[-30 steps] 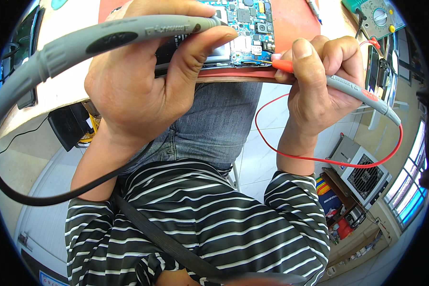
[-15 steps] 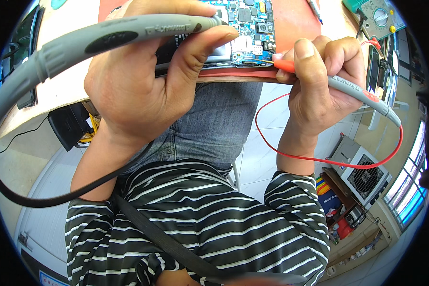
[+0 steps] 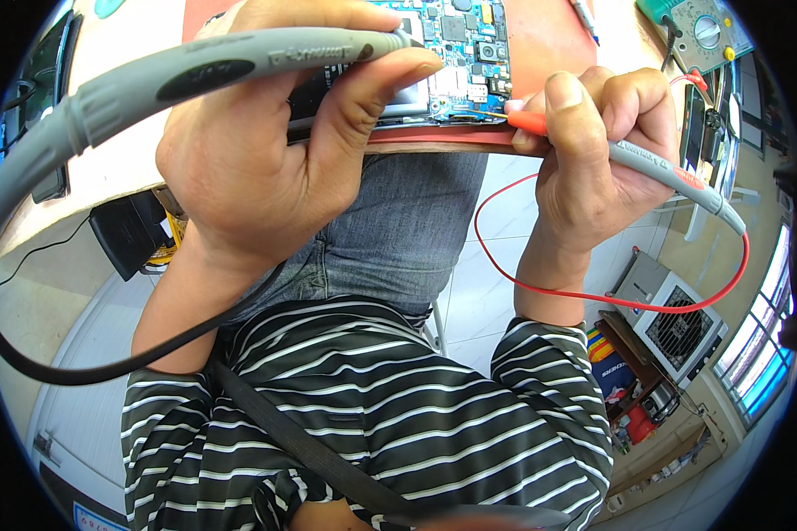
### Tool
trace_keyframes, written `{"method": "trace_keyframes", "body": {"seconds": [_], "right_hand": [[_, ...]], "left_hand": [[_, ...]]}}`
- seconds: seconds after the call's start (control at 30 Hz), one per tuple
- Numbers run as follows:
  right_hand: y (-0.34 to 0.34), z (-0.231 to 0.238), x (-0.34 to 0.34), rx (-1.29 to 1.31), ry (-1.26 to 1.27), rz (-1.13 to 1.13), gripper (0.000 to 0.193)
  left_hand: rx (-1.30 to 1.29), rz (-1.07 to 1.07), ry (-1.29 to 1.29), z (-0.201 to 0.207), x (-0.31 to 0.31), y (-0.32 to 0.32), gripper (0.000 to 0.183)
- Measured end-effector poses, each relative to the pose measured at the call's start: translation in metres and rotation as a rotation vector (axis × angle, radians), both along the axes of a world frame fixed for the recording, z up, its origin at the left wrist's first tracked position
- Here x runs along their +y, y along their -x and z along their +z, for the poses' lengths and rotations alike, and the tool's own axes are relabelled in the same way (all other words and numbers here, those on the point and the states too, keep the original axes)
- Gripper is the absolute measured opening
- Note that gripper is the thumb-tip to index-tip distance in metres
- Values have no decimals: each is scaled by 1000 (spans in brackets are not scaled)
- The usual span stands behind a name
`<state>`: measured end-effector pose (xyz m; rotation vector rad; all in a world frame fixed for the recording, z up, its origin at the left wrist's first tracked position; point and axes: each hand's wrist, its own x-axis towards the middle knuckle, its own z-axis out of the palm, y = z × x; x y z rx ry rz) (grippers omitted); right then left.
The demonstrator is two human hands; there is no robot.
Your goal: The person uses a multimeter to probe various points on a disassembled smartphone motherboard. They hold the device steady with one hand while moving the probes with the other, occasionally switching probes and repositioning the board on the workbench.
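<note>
My left hand pinches a grey test probe with a black oval grip patch; its thick black cable loops down past my forearm. The probe's tip ends over the phone's circuit board, by my thumb and finger. In my right hand is a second grey test probe with a red-orange collar and a red lead. Its thin metal tip meets the near edge of the blue circuit board; firm contact is too small to tell. A black battery lies beside the board, partly hidden behind my left hand.
An orange-red mat lies under the phone, along the table's near edge. A green multimeter with a dial stands at the far right. A marker pen rests on the mat's right side. Dark devices sit at the left.
</note>
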<state>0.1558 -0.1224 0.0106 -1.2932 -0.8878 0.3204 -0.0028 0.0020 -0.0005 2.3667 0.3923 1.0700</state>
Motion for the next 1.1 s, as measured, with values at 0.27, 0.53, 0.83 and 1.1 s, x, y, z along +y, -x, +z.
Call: {"method": "trace_keyframes", "body": {"seconds": [0.27,0.53,0.83,1.1], "right_hand": [[0,0,0,-6,-6,-7,28],[0,0,0,-5,1,-11,28],[1,1,0,-10,3,-15,28],[0,1,0,-17,2,1,28]], "left_hand": [[22,19,-17,2,-2,-1,19],[-15,5,50,1,-2,-1,21],[-23,-1,57,1,-3,-1,21],[27,12,-39,3,-1,0,21]]}}
